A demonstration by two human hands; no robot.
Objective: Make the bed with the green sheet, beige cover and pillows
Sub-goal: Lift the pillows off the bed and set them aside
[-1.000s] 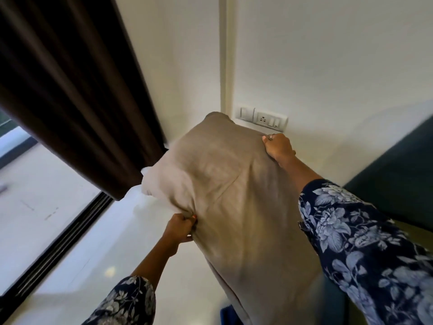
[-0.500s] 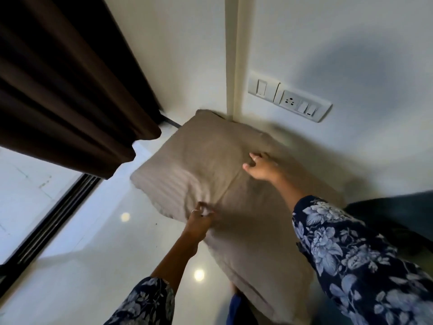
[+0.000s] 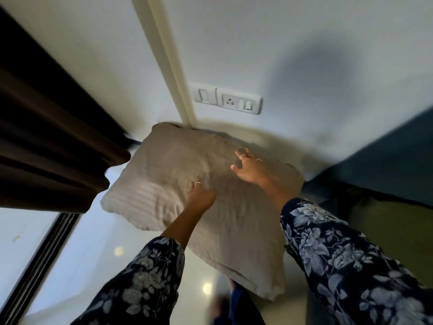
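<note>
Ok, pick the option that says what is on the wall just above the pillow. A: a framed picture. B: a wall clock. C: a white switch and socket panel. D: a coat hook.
C: a white switch and socket panel sits on the wall right above the far edge of the beige pillow.

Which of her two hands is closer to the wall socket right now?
The right hand, spread flat on the beige pillow's far side just below the wall socket. The left hand sits lower, nearer the pillow's middle.
</note>
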